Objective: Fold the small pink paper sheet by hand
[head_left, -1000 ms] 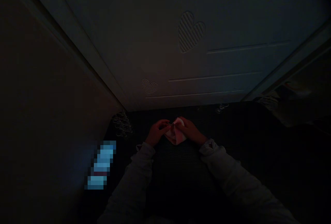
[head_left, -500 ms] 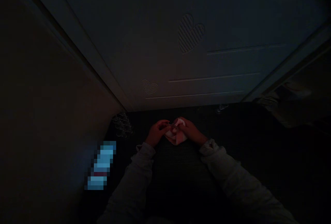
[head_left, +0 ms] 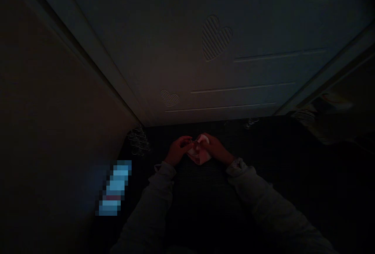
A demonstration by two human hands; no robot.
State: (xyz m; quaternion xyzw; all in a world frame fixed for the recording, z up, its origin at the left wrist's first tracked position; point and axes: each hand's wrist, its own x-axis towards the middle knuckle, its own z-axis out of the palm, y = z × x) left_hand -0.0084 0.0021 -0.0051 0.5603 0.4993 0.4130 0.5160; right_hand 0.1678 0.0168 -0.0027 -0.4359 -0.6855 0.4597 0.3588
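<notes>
The scene is very dark. My two hands meet over a dark ribbed surface (head_left: 205, 191). My right hand (head_left: 216, 148) is closed around a small pink and white piece of cloth (head_left: 199, 154). My left hand (head_left: 177, 149) has its fingers curled in a pinch against the left edge of that cloth, with something tiny and shiny between the fingertips that I cannot make out. Both arms wear pale long sleeves.
A pale panel (head_left: 234, 66) with embossed hearts (head_left: 216, 37) rises behind the hands. A heap of clear ring-like things (head_left: 138, 141) lies at the left, a few more (head_left: 251, 122) at the back right. A glowing blurred screen (head_left: 114, 187) lies at the left. Bunched fabric (head_left: 322, 113) sits at the right.
Almost nothing: the right hand's fingers have shifted slightly over the cloth, covering a little more of it. The left hand stays put.
</notes>
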